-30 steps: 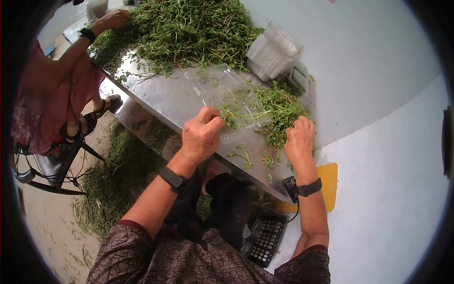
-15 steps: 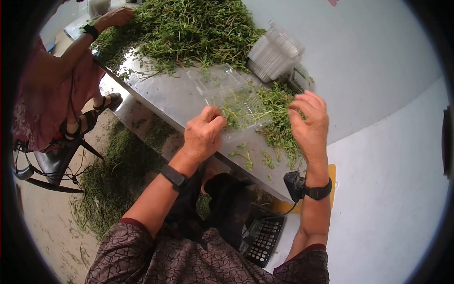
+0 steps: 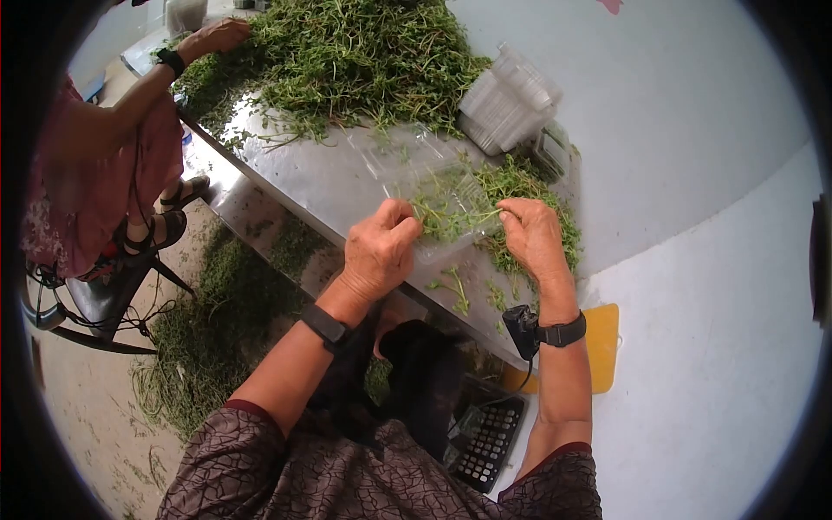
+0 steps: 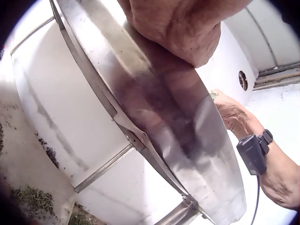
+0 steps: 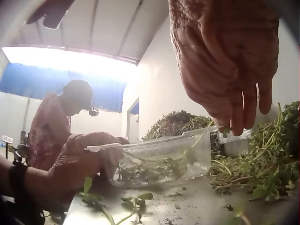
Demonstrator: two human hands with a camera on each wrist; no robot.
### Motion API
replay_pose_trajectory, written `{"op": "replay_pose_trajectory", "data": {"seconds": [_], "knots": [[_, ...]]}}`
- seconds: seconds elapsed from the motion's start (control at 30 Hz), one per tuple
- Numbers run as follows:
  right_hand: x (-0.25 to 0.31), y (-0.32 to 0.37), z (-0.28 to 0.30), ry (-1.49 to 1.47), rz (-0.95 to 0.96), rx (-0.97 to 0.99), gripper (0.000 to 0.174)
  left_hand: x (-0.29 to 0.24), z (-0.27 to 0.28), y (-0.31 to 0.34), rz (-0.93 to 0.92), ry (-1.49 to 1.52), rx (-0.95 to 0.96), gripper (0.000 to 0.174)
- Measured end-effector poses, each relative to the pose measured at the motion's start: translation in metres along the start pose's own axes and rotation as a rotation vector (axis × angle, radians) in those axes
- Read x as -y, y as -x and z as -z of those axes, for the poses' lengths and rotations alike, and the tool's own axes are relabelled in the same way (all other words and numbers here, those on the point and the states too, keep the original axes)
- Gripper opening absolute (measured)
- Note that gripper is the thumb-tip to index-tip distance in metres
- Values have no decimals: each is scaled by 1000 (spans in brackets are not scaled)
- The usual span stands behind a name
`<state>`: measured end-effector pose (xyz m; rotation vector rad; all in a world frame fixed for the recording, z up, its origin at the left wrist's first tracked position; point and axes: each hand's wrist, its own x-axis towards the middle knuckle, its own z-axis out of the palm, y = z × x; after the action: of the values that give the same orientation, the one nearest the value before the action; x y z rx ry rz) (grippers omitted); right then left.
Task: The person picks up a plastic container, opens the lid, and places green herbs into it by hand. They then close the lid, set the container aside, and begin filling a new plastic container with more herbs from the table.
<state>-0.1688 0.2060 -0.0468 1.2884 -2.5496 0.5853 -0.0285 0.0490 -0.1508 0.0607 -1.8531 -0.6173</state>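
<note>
Curled fingers of my left hand (image 3: 380, 247) grip the near left edge of a clear plastic container (image 3: 425, 247). Leafy green sprigs (image 5: 159, 169) lie inside it. From the other side, my right hand (image 3: 533, 238) pinches a thin green stem (image 3: 485, 214) over the container's right edge. In the right wrist view, the right hand's fingertips (image 5: 237, 129) are right at the container's rim. A small pile of sprigs (image 3: 563, 230) lies beside and under this hand. In the left wrist view, the metal table's underside fills the middle, and the left hand's fingertips are hidden.
A big heap of greens (image 3: 364, 65) covers the table's far part. Stacked clear containers (image 3: 510, 100) stand by the wall. Loose sprigs (image 3: 455, 290) lie near the front edge (image 3: 472, 334). Another person's hand (image 3: 221, 36) reaches to the heap. More greens (image 3: 217, 338) lie on the floor.
My right hand lifted away from the small pile, its fingers spread, then moved left to the container with a stem pinched. The left hand stayed at the container's edge.
</note>
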Motion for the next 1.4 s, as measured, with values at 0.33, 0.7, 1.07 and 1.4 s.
{"op": "replay_pose_trajectory", "data": {"seconds": [0.33,0.7,1.07,1.4], "knots": [[12,4,2,-176,-37,-14,15,-1,-1,1,5,37,-19,27],[11,8,12,-84,17,-191,7,-2,1,1,-8,2,11,35],[17,13,3,-63,183,-227,17,-2,1,-1,-16,-25,1,27],[33,74,3,-221,-19,-275,18,-3,-1,-1,-5,-10,-33,40]]}}
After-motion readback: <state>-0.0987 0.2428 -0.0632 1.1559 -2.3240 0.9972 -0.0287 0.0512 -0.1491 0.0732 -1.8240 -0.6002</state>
